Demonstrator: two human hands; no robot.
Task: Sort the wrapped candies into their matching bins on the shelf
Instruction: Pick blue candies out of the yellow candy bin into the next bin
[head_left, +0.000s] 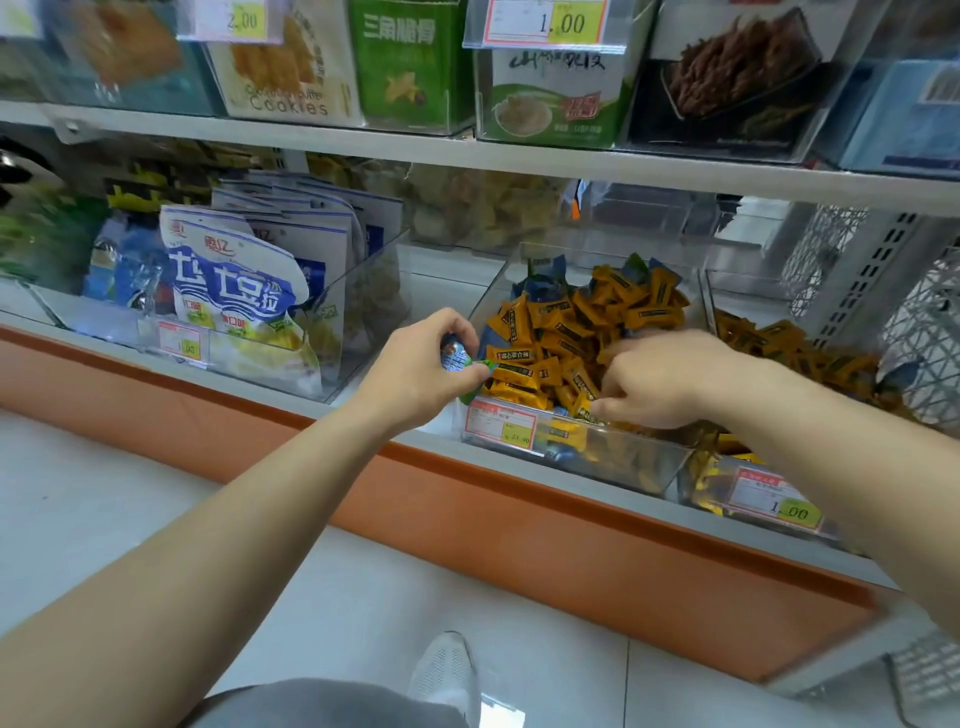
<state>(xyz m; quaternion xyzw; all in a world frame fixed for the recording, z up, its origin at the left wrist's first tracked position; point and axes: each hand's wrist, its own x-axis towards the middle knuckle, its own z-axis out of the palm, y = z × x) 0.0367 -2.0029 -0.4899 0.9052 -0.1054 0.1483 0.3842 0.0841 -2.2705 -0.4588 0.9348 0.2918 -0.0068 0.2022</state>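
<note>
A clear plastic bin (613, 457) on the bottom shelf is heaped with orange wrapped candies (566, 322); a few blue wrapped ones (543, 288) lie at its back. My left hand (415, 371) hovers at the bin's front left corner and grips blue and green wrapped candies (457, 359). My right hand (670, 376) reaches into the bin's front right, fingers curled down among the orange candies and pinching one at the front edge (584, 405). A second bin with orange candies (810, 353) stands to the right.
A clear bin of blue-and-white snack bags (234, 280) stands to the left. An empty gap (441, 291) separates the two bins. An upper shelf (467, 150) with boxed snacks hangs overhead. An orange kick strip (519, 519) edges the shelf base. My shoe (447, 670) is on the tiled floor.
</note>
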